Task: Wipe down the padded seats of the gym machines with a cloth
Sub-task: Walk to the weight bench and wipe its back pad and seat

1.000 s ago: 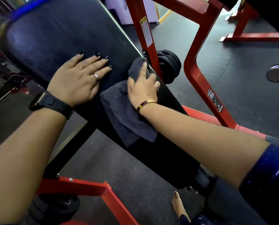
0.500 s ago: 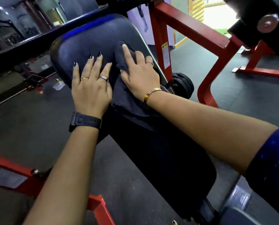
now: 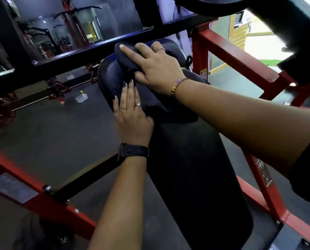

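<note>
Open floor (image 3: 51, 127) lies left of the padded seat (image 3: 192, 177). The left hand (image 3: 132, 116) rests flat at the seat's left edge, fingers straight and together, touching the cloth (image 3: 161, 103). The right hand (image 3: 156, 67) presses the cloth with straight, spread fingers onto the seat's rounded top end. Red frame (image 3: 228, 51) bars run close on the right.

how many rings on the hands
3. A gold ring and a silver ring on the left hand; a third ring on the right hand. Hidden fingers may carry more.
</note>
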Tool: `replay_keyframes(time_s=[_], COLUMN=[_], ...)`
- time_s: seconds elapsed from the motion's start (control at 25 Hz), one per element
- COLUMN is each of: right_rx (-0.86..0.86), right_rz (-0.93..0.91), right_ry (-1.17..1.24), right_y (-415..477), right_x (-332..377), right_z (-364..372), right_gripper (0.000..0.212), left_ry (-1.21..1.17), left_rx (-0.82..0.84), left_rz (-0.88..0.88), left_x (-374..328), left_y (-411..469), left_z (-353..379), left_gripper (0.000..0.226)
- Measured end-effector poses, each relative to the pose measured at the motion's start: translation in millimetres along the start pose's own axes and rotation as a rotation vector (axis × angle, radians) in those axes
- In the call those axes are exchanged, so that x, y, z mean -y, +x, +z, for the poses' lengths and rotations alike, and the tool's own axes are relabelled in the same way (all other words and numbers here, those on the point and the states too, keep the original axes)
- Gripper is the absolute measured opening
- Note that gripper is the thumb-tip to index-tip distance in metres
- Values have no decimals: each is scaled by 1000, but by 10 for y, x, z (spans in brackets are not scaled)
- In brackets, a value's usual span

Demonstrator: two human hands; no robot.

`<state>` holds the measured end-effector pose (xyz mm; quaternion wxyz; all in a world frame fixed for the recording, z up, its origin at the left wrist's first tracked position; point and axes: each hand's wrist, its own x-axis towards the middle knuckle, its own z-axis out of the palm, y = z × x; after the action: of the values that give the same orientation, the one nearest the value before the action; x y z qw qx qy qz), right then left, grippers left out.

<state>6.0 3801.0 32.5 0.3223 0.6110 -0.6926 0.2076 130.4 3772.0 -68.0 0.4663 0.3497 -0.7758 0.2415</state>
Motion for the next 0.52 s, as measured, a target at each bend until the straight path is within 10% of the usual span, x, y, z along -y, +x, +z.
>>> replay_keyframes(time_s=[0.16,0.52], right_rx=[35,0], right_rz=[-93,734], right_ry=[3,669], right_y=[100,-41], right_x=[-184,-383], right_z=[-24,-33], right_gripper=[64,73], left_ry=[-35,-461], left_rx=[7,191], left_rz=[-2,-171], left_x=[-5,-140], left_y=[-11,-16], left_z=[-11,-320], left_gripper=[67,77])
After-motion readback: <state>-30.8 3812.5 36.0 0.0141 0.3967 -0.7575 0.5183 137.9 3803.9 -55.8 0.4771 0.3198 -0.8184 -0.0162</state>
